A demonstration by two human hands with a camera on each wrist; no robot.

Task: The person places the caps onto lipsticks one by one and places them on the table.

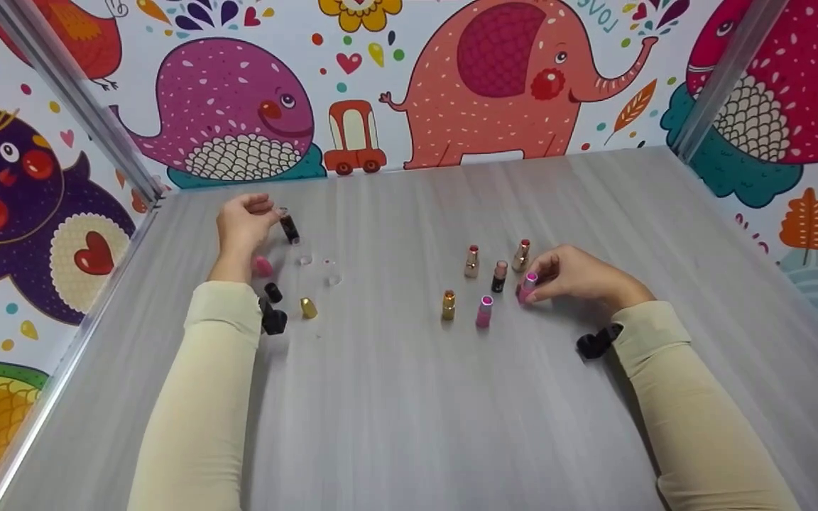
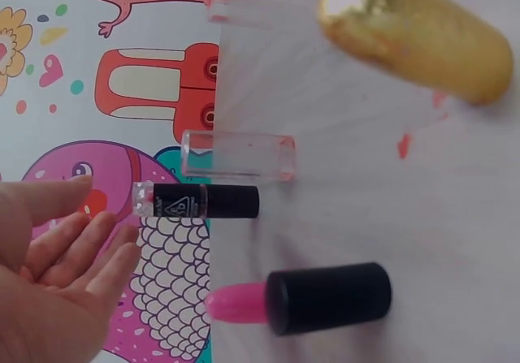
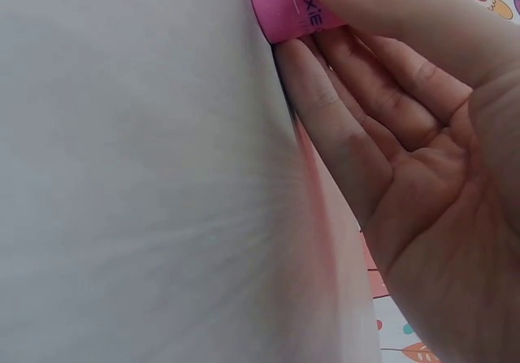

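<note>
My left hand (image 1: pixel 244 223) is at the far left, beside an upright black tube with a clear top (image 1: pixel 289 227). In the left wrist view its fingers (image 2: pixel 89 245) are loosely spread and stand apart from that tube. My right hand (image 1: pixel 579 277) pinches a pink lipstick (image 1: pixel 529 285) between thumb and fingers; the right wrist view shows lettering on its pink base (image 3: pixel 284 10). Close by stand a second pink lipstick (image 1: pixel 484 312), a gold lipstick (image 1: pixel 448 305), a black-based lipstick (image 1: pixel 499 277) and two red-tipped lipsticks (image 1: pixel 472 262).
Near the left forearm are a gold cap (image 1: pixel 308 307), a black cylinder (image 1: pixel 273 292) and a pink rounded piece (image 1: pixel 262 267). Clear caps (image 1: pixel 333 279) stand to their right. A printed wall (image 1: pixel 395 71) borders the grey table (image 1: pixel 395 397). Each wrist carries a black camera (image 1: pixel 597 343).
</note>
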